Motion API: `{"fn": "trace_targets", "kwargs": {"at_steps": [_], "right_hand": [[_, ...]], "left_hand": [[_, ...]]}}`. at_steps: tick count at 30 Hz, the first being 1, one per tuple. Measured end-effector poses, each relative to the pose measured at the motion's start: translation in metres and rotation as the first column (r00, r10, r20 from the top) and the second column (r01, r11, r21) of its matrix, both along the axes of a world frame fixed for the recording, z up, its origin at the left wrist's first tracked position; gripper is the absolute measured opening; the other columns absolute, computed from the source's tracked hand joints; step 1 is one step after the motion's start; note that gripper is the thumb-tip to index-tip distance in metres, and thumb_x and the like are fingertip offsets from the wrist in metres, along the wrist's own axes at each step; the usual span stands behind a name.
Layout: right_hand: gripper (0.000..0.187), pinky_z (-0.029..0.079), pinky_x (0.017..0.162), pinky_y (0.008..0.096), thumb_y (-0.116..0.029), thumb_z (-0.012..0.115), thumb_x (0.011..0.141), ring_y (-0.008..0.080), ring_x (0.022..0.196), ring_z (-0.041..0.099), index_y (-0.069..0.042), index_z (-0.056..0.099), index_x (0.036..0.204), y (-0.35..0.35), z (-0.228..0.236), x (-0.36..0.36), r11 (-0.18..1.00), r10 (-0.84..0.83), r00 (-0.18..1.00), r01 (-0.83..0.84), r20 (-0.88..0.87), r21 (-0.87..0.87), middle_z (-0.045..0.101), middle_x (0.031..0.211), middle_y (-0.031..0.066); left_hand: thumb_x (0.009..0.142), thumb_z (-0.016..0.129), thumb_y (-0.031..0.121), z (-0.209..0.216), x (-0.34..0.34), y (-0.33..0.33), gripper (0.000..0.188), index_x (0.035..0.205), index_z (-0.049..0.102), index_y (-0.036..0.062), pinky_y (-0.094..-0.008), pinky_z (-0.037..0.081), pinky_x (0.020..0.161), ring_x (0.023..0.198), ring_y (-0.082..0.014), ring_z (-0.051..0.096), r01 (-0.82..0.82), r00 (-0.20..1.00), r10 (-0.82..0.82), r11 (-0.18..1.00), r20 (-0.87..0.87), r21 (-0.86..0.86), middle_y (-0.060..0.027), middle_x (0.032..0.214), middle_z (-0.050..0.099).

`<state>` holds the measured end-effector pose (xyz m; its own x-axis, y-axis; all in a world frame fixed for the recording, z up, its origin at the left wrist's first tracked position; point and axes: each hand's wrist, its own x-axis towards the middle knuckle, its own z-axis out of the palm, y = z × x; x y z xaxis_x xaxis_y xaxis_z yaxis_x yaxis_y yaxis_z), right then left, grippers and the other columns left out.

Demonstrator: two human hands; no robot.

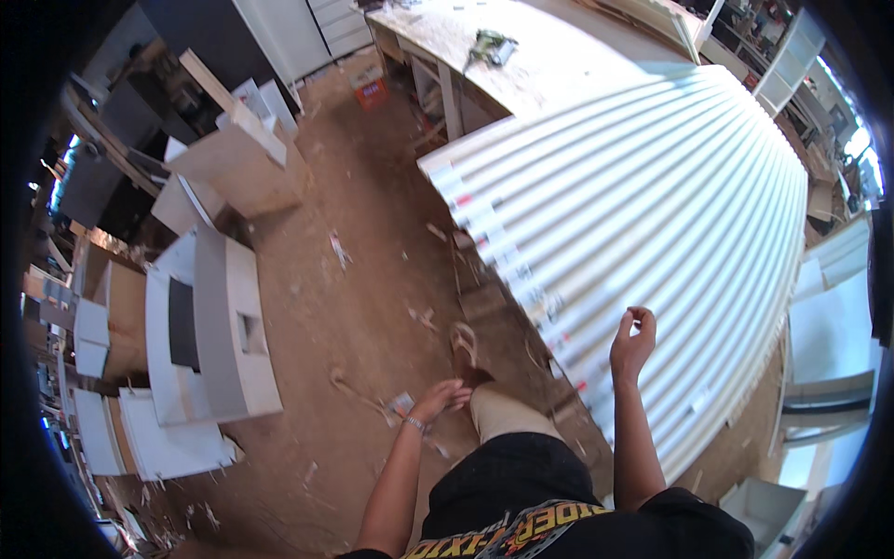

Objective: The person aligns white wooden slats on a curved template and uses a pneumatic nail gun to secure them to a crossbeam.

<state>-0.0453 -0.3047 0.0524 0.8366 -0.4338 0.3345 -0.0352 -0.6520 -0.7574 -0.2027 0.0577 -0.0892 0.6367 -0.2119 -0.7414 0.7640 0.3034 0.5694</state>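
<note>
My left hand (440,402) hangs in front of my left thigh with its fingers stretched out and nothing in them. My right hand (633,347) is raised over the near side of a wide white ribbed surface (643,214), its fingers curled toward the thumb. No object shows in that hand. I cannot tell whether it touches the ribs beneath. The ribbed surface looks like long white strips lying side by side, with small labels and red marks along their left ends.
Beyond the strips stands a dusty workbench (438,23) with a green power tool (492,48). White cabinet parts (244,307) and boards (233,168) crowd the left. My sandalled foot (463,345) is on the brown, scrap-littered floor (326,279). A red box (371,92) sits near the bench.
</note>
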Motion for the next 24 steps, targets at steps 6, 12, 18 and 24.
{"fn": "trace_targets", "kwargs": {"at_steps": [6,12,18,24], "right_hand": [[0.012,0.052,0.089,0.0435,-0.010,0.066,0.093,0.0319,0.097,0.067,-0.001,0.068,0.100,0.169,0.013,0.190,0.948,0.246,0.968,-0.231,-0.044,0.219,0.070,0.098,0.0147],[0.028,0.053,0.088,0.0492,-0.024,0.068,0.093,0.0409,0.098,0.069,0.002,0.068,0.103,0.245,0.019,0.385,0.932,0.362,0.913,-0.356,-0.190,0.064,0.073,0.097,0.0229],[0.038,0.054,0.088,0.0474,-0.028,0.069,0.093,0.0428,0.099,0.068,0.003,0.062,0.114,0.369,0.042,0.598,0.932,0.358,0.919,-0.362,-0.163,0.011,0.071,0.102,0.0242],[0.043,0.054,0.095,0.0495,-0.029,0.065,0.091,0.0423,0.108,0.067,0.007,0.064,0.115,0.446,0.014,0.859,0.970,0.121,0.942,-0.179,-0.313,-0.164,0.069,0.112,0.0285]], "left_hand": [[0.105,0.056,0.025,-0.085,0.010,0.238,0.041,0.135,0.055,-0.0022,-0.0381,0.057,0.095,0.106,-0.0263,0.070,-0.198,0.953,0.278,0.870,-0.118,0.451,-0.0202,0.123,0.069],[0.104,0.051,0.028,-0.069,0.081,0.319,0.035,0.124,0.069,0.0051,-0.0403,0.058,0.082,0.089,-0.0245,0.072,0.349,0.937,-0.281,0.715,-0.208,0.606,-0.0150,0.110,0.073],[0.103,0.052,0.030,-0.093,0.196,0.383,0.032,0.110,0.073,0.0077,-0.0407,0.057,0.074,0.080,-0.0230,0.071,0.645,0.672,-0.705,0.406,-0.228,0.647,-0.0103,0.096,0.073],[0.101,0.057,0.033,-0.117,0.407,0.531,0.031,0.094,0.074,0.0080,-0.0401,0.055,0.069,0.074,-0.0217,0.068,0.567,0.340,-0.907,-0.011,-0.247,0.824,-0.0059,0.083,0.070]]}}
